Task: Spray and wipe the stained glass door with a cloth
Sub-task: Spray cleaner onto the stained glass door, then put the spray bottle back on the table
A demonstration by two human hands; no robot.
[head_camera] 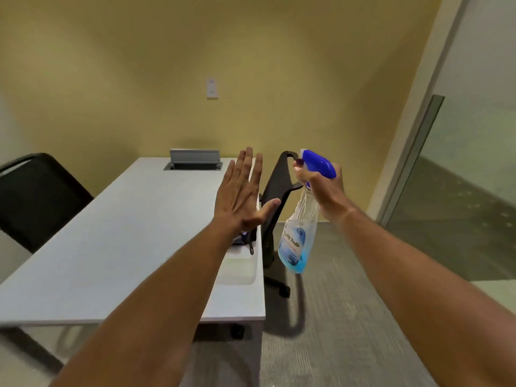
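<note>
Gripping the spray bottle (297, 241) by its neck, our right hand (321, 185) has its fingers wrapped tight under the blue trigger head (318, 163), and the bottle hangs tilted in mid-air, its base swinging toward seven o'clock from the hand. We can see a little blue liquid pooled at the bottom of the clear body, with a label we can't read. Over at nine o'clock from the bottle, our left hand (241, 196) is up and flat, fingers straight and close together, thumb spread out, holding nothing at all. And the glass door (474, 163)? That's away at three o'clock, along the right edge of the view, its pane in a pale frame (413, 121), well apart from both hands.

Between the hands, just behind them, we've got a black office chair (275, 196) turned side-on, tucked against the right edge of the white table (111, 247). On that table, at twelve o'clock from the left hand, a grey cable box (194, 160) stands with its lid raised. Below the left wrist there's a small dark item on the tabletop, mostly hidden by the arm. A second black chair (36, 202) sits at nine o'clock, far left. Straight ahead, the yellow wall (139, 65) carries a white switch plate (212, 89), and grey carpet (349, 317) runs underfoot.
</note>
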